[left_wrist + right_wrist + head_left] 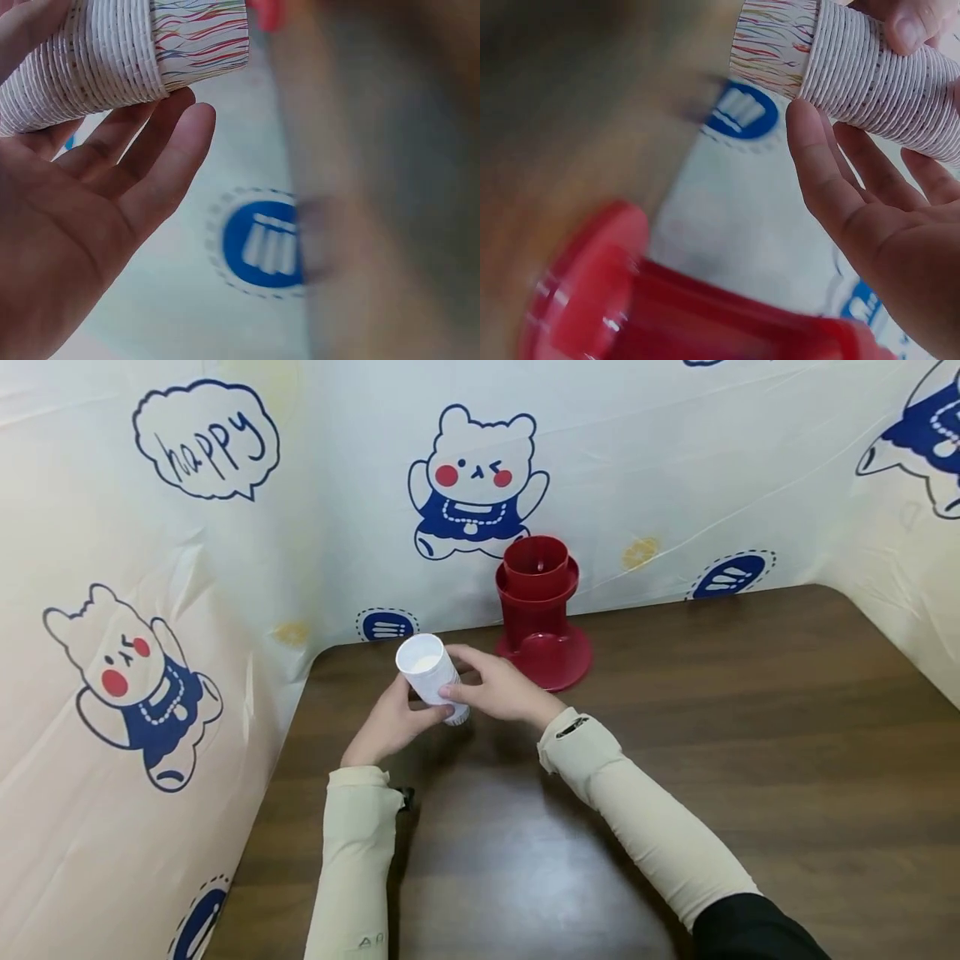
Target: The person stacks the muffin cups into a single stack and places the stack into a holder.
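A nested stack of white paper cups (pixel 433 678) is held above the table, tilted, with its open mouth facing up. My left hand (pixel 388 724) grips it from the left, with the thumb across its near side. From the right, my right hand (pixel 504 687) holds the same stack, thumb on the near side and fingers behind. In the left wrist view, many rolled rims show along the stack (pixel 112 60), and wavy coloured lines mark the end cup. The right wrist view shows both hands on the cups (pixel 870 71).
A red cylindrical holder (pixel 534 617) with a round base stands at the back of the brown wooden table (pixel 675 760), just beyond my right hand. Behind the table hangs a pale printed cloth (pixel 352 527), which also runs along the left side.
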Motion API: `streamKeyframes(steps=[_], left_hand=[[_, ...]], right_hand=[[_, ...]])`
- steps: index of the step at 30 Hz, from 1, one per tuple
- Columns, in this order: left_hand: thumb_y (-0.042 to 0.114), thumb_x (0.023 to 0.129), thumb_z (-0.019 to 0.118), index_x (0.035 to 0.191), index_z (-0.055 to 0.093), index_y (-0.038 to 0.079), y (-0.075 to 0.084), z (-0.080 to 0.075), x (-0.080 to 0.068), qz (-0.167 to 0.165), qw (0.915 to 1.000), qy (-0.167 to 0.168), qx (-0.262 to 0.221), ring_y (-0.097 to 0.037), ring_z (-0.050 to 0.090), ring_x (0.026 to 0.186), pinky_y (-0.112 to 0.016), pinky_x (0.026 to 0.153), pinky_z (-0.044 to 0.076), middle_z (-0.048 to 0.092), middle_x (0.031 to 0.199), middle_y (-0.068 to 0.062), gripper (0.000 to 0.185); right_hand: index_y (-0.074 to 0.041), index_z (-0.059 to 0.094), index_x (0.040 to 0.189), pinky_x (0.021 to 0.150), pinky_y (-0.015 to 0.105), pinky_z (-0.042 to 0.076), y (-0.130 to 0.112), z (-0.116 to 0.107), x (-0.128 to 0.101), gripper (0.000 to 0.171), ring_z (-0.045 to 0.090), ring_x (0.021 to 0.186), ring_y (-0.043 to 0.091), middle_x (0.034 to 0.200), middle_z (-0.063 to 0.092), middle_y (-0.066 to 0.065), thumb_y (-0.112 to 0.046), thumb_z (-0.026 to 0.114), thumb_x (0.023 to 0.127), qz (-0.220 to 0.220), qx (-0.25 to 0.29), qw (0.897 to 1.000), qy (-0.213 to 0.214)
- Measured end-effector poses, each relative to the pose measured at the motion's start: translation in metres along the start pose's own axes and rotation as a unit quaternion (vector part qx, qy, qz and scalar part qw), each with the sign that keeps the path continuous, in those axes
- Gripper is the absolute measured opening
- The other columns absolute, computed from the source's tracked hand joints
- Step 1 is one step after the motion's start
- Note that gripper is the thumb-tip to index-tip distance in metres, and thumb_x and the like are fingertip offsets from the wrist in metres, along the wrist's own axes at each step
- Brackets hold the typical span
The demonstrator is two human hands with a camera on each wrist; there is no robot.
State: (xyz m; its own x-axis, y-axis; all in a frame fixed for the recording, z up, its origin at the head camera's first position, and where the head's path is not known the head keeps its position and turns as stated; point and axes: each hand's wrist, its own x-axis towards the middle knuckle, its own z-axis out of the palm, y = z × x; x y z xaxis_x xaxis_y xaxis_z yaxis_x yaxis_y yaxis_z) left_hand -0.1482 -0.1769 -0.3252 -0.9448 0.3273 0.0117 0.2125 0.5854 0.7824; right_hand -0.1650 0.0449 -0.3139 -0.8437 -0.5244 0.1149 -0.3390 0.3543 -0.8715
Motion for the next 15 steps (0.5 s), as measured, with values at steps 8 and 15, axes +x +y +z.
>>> streamKeyframes(steps=[8,15], left_hand=[[0.028,0.088,0.081,0.153,0.035,0.016,0.060,-0.024,0.032,0.043,0.9989,0.008,0.016,-0.031,0.053,0.124,-0.051,0.098,0.048,0.049,0.145,-0.010,0.080],[0.037,0.089,0.078,0.152,0.039,0.026,0.120,-0.037,0.069,0.063,0.9972,0.009,0.039,-0.026,0.053,0.123,-0.048,0.095,0.050,0.049,0.146,-0.001,0.075]], right_hand=[[-0.024,0.042,0.153,0.097,0.042,0.050,-0.038,-0.050,-0.006,0.065,0.054,0.127,0.020,0.141,0.055,0.002,-0.034,0.070,0.096,-0.016,0.000,0.998,0.057],[-0.028,0.040,0.154,0.088,0.038,0.054,-0.062,-0.100,-0.004,0.064,0.057,0.118,0.019,0.140,0.055,0.002,-0.038,0.068,0.097,-0.018,0.021,0.993,0.115]])
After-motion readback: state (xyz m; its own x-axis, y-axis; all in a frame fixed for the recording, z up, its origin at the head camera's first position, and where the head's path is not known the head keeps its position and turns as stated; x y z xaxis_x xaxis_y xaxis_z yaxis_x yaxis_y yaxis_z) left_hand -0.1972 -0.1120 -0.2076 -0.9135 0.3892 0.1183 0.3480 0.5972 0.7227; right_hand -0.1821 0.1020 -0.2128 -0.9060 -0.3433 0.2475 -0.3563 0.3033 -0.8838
